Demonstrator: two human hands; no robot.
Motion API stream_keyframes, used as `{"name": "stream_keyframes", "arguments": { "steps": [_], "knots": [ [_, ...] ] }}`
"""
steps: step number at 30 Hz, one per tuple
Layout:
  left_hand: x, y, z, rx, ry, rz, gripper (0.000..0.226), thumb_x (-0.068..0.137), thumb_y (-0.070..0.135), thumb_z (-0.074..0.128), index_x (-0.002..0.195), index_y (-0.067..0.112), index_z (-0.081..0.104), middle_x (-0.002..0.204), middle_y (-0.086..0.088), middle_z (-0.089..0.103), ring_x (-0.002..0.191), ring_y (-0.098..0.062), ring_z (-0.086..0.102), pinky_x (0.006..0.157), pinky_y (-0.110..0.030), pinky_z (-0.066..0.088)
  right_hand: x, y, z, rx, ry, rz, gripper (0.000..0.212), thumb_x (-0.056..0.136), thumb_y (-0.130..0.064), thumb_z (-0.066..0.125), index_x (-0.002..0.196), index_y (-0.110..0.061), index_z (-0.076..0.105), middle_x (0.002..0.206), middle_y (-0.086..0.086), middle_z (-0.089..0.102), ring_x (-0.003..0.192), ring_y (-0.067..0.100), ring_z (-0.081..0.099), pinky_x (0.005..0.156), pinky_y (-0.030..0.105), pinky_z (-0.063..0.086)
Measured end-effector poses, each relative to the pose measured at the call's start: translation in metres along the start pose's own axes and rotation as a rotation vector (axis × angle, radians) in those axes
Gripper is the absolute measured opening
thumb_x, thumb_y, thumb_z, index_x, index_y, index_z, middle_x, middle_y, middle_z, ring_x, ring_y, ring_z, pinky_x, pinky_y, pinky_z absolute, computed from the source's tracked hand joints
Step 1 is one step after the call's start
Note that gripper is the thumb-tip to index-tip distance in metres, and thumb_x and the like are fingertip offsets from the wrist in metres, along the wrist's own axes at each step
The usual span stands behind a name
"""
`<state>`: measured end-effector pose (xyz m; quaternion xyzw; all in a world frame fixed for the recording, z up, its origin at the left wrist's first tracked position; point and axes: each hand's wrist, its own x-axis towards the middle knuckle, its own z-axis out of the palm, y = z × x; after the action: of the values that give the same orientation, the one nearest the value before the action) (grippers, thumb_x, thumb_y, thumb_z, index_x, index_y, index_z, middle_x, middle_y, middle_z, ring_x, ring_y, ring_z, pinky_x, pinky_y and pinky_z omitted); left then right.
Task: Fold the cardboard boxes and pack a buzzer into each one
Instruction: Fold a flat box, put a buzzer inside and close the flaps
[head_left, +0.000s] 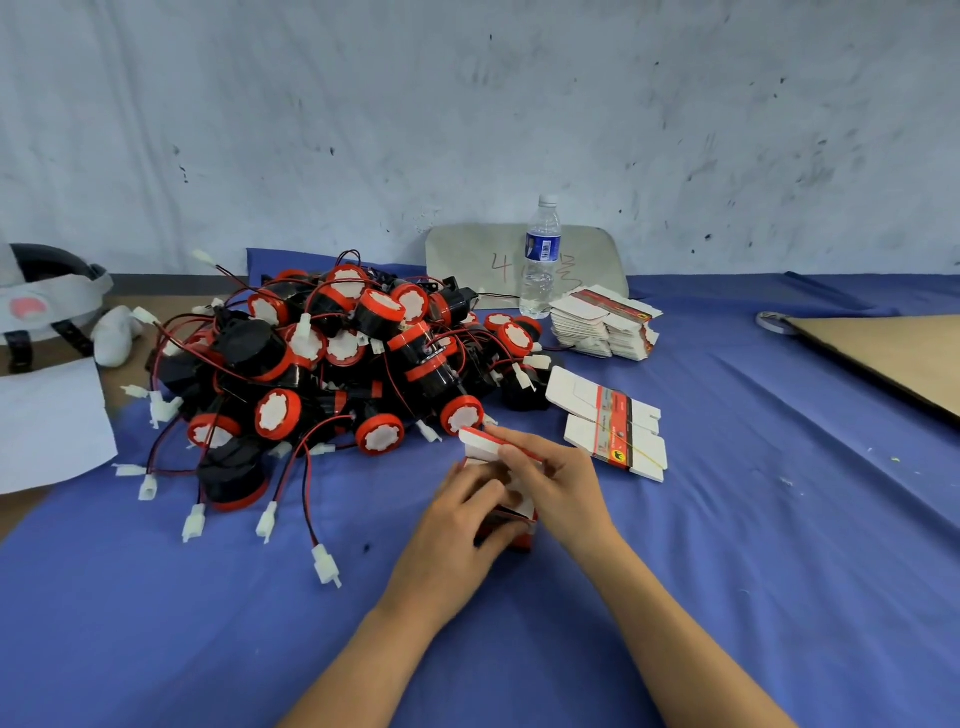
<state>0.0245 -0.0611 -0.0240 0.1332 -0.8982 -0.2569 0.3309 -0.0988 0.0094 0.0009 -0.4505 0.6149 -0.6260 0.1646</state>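
Most of the small cardboard box (479, 445) is covered: the left hand (467, 514) wraps over its near and left sides with curled fingers, and the right hand (558, 480) lies across its top, thumb and fingers pinching the upper flap. Whether anything is inside the box cannot be told. Both forearms run out of the bottom edge of the view.

What shows of the box is a white flap with a red edge, sticking out past the right fingertips, and a red lower corner with white trim under the left thumb. It stands on the blue cloth (727, 545), between the two hands.

Just beyond the fingertips is the heap of buzzers (332, 364): black bodies, red rims, white faces, with red and black wires and white plugs trailing toward the left hand. Just right of the right hand lies a banded bundle of flat boxes (608, 423); the print on it is too blurred to read. Farther beyond it sits a taller stack of flat boxes (602, 325), with a water bottle (541, 260) behind. A brown board (893, 358) is cut off at the far right.
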Motion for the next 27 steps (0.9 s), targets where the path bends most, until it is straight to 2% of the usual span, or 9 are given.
{"name": "stream_keyframes", "arguments": {
  "steps": [2, 4, 7, 9, 13, 17, 19, 24, 27],
  "knots": [
    [0.001, 0.000, 0.000, 0.040, 0.074, 0.008, 0.008, 0.090, 0.009, 0.064, 0.096, 0.013, 0.066, 0.108, 0.007, 0.062, 0.102, -0.010, 0.058, 0.117, -0.023, 0.019, -0.001, 0.001, 0.001, -0.056, -0.012, -0.024, 0.030, 0.093, -0.008, 0.061, 0.107, -0.033, 0.069, 0.094, -0.010, 0.074, 0.084, -0.001, 0.067, 0.075, 0.012, 0.048],
    [0.001, 0.000, -0.001, 0.073, 0.128, -0.004, 0.012, 0.090, 0.002, 0.062, 0.094, 0.012, 0.068, 0.103, 0.006, 0.065, 0.097, -0.010, 0.060, 0.116, -0.025, 0.023, -0.001, 0.002, 0.002, -0.113, -0.021, -0.055, 0.032, 0.092, -0.008, 0.062, 0.107, -0.036, 0.068, 0.096, -0.017, 0.072, 0.090, -0.004, 0.066, 0.080, 0.014, 0.049],
    [-0.002, 0.001, -0.003, 0.083, 0.173, -0.003, 0.016, 0.087, 0.000, 0.063, 0.096, 0.012, 0.070, 0.101, 0.006, 0.067, 0.095, -0.011, 0.060, 0.098, -0.016, 0.040, -0.001, 0.005, 0.003, -0.123, -0.024, -0.038, 0.027, 0.091, -0.009, 0.065, 0.111, -0.027, 0.071, 0.108, -0.012, 0.070, 0.106, -0.001, 0.063, 0.094, 0.022, 0.050],
    [-0.002, 0.002, -0.003, 0.081, 0.208, -0.003, 0.019, 0.084, -0.001, 0.067, 0.095, 0.014, 0.070, 0.100, 0.007, 0.065, 0.093, -0.008, 0.058, 0.085, -0.014, 0.045, -0.001, 0.007, 0.004, -0.117, -0.033, -0.009, 0.025, 0.091, -0.010, 0.065, 0.113, -0.020, 0.072, 0.115, -0.006, 0.069, 0.113, 0.003, 0.061, 0.102, 0.029, 0.047],
    [-0.003, 0.000, -0.003, 0.039, 0.301, -0.105, 0.026, 0.081, -0.003, 0.071, 0.081, 0.018, 0.055, 0.089, 0.014, 0.043, 0.079, -0.012, 0.051, 0.067, -0.022, 0.044, -0.002, 0.009, 0.004, -0.241, -0.085, -0.041, 0.025, 0.091, -0.014, 0.065, 0.112, -0.027, 0.071, 0.115, -0.023, 0.062, 0.119, 0.000, 0.053, 0.104, 0.022, 0.041],
    [-0.001, -0.004, -0.004, -0.031, 0.386, -0.174, 0.032, 0.081, -0.002, 0.071, 0.087, 0.024, 0.052, 0.093, 0.016, 0.045, 0.087, -0.004, 0.051, 0.074, -0.008, 0.039, -0.001, 0.010, 0.003, -0.316, -0.109, -0.060, 0.026, 0.090, -0.017, 0.067, 0.113, -0.029, 0.071, 0.113, -0.033, 0.055, 0.118, -0.004, 0.050, 0.098, 0.010, 0.037],
    [-0.001, -0.007, -0.005, -0.082, 0.426, -0.237, 0.036, 0.082, 0.000, 0.070, 0.095, 0.027, 0.051, 0.098, 0.015, 0.048, 0.094, -0.001, 0.052, 0.079, -0.007, 0.039, -0.001, 0.011, 0.003, -0.348, -0.110, -0.069, 0.026, 0.091, -0.020, 0.066, 0.114, -0.030, 0.070, 0.113, -0.036, 0.053, 0.116, -0.007, 0.049, 0.097, 0.007, 0.036],
    [0.001, -0.014, -0.007, -0.257, 0.406, -0.385, 0.028, 0.090, 0.005, 0.065, 0.095, 0.031, 0.057, 0.097, 0.009, 0.062, 0.092, -0.002, 0.059, 0.078, -0.016, 0.048, 0.001, 0.011, 0.002, -0.398, -0.139, -0.062, 0.028, 0.091, -0.020, 0.066, 0.117, -0.029, 0.069, 0.116, -0.036, 0.051, 0.121, -0.002, 0.049, 0.101, 0.014, 0.039],
    [0.002, -0.016, -0.008, -0.306, 0.401, -0.426, 0.024, 0.091, 0.008, 0.064, 0.090, 0.031, 0.059, 0.092, 0.008, 0.066, 0.086, 0.004, 0.059, 0.072, -0.007, 0.045, 0.002, 0.010, 0.002, -0.398, -0.135, -0.069, 0.027, 0.090, -0.018, 0.068, 0.115, -0.027, 0.071, 0.116, -0.032, 0.054, 0.120, 0.000, 0.051, 0.102, 0.019, 0.042]
  ]
}}
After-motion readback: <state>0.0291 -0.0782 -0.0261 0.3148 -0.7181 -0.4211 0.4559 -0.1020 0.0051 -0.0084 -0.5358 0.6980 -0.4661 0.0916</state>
